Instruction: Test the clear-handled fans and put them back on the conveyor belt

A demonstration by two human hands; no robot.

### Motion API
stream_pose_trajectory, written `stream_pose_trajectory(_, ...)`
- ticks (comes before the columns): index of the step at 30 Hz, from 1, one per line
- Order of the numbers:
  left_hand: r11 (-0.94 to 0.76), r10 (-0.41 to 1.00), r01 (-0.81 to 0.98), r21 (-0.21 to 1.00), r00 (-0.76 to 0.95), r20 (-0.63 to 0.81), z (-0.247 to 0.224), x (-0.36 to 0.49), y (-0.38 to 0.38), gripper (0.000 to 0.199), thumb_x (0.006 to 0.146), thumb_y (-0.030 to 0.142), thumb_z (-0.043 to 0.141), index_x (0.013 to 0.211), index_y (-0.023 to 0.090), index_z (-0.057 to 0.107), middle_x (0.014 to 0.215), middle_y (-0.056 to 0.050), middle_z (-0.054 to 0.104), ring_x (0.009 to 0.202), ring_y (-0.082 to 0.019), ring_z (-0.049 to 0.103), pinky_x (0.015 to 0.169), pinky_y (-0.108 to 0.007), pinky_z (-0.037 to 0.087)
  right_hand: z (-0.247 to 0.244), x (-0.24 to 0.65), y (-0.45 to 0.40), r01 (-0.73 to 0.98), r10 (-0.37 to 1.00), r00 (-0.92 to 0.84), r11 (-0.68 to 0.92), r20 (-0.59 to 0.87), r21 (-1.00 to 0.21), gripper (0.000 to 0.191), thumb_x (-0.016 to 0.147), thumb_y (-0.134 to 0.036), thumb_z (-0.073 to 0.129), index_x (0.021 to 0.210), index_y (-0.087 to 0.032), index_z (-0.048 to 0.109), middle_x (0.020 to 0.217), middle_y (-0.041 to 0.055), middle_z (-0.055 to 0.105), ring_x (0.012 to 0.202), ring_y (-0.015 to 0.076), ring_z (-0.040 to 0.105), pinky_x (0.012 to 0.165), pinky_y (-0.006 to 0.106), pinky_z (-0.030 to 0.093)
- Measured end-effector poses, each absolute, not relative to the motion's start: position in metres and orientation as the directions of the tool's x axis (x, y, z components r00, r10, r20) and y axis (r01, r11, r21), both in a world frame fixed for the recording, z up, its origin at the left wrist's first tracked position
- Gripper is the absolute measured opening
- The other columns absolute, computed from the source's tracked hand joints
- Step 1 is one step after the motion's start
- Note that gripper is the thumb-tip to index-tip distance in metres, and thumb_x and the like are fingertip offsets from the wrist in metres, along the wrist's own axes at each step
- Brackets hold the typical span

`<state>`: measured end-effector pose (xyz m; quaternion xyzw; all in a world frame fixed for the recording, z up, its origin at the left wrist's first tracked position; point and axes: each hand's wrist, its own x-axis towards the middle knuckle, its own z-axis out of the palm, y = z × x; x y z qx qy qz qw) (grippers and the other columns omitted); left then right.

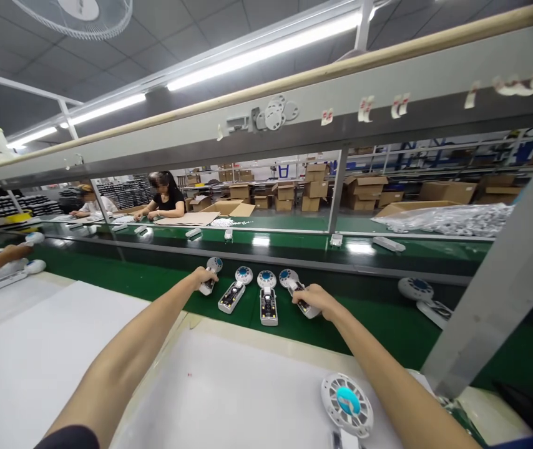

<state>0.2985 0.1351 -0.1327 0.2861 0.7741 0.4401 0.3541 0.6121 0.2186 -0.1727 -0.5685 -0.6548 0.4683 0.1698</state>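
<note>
Four small white handheld fans with blue hubs and open handles lie in a row on the green surface. My left hand [204,279] is closed around the handle of the leftmost fan [215,265]. On the rightmost fan of the row [289,278], my right hand [314,299] grips the handle. Between my hands, two fans rest untouched: a tilted one [231,297] and a straight one [268,299], their inner parts showing. Nearer to me, another fan [347,404] with a turquoise hub lies on the white work surface [229,386], partly cut off by the frame's bottom edge.
A slanting metal post [495,268] stands at the right, with another fan [416,288] behind it. Overhead runs a metal shelf [191,134]. White parts lie along the far dark strip [285,244]. Another person's hand [16,251] reaches in at left; two people sit beyond.
</note>
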Motion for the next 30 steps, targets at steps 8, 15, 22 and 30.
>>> stream_pose_trajectory(8,0.032,0.952,-0.227,0.973,-0.29,-0.099,-0.052,0.358,0.1,0.019,0.096,0.014,0.049,0.109,0.008,0.061,0.104,-0.012,0.07,0.083,-0.016,0.07,0.072,-0.029,0.061,-0.1,0.621,0.192,0.007,0.927,-0.364,-0.087,-0.084,-0.996,0.013,0.1,-0.019,0.049,0.099,-0.012,0.059,0.092,0.0064,0.07,0.062,0.0105,0.065,0.053,0.022,0.053)
stream_pose_trajectory(15,-0.303,0.953,-0.252,0.919,-0.084,0.291,-0.002,0.43,0.034,0.043,0.08,0.009,0.061,0.123,0.013,0.053,0.098,-0.01,0.072,0.068,-0.021,0.072,0.053,-0.028,0.058,-0.033,0.637,0.123,-0.29,0.883,-0.358,0.205,0.305,-0.935,0.058,0.077,-0.014,0.062,0.131,-0.026,0.044,0.11,0.0031,0.07,0.083,0.021,0.075,0.07,0.035,0.065)
stream_pose_trajectory(22,-0.499,0.851,-0.259,0.827,0.029,0.524,-0.01,0.457,0.007,0.047,0.084,0.022,0.068,0.125,0.02,0.046,0.089,-0.005,0.069,0.067,-0.019,0.069,0.057,-0.029,0.058,-0.015,0.642,0.072,-0.418,0.708,-0.482,0.331,0.515,-0.846,0.065,0.081,-0.021,0.067,0.138,-0.028,0.036,0.121,0.0068,0.066,0.102,0.0239,0.071,0.067,0.031,0.063)
stream_pose_trajectory(30,-0.532,0.828,-0.252,0.808,0.045,0.559,-0.014,0.452,0.007,0.048,0.086,0.021,0.068,0.125,0.02,0.041,0.09,-0.005,0.071,0.07,-0.019,0.071,0.063,-0.031,0.059,-0.022,0.637,0.065,-0.435,0.685,-0.501,0.329,0.529,-0.838,0.064,0.085,-0.02,0.065,0.141,-0.027,0.035,0.123,0.0085,0.065,0.105,0.0241,0.069,0.066,0.03,0.062)
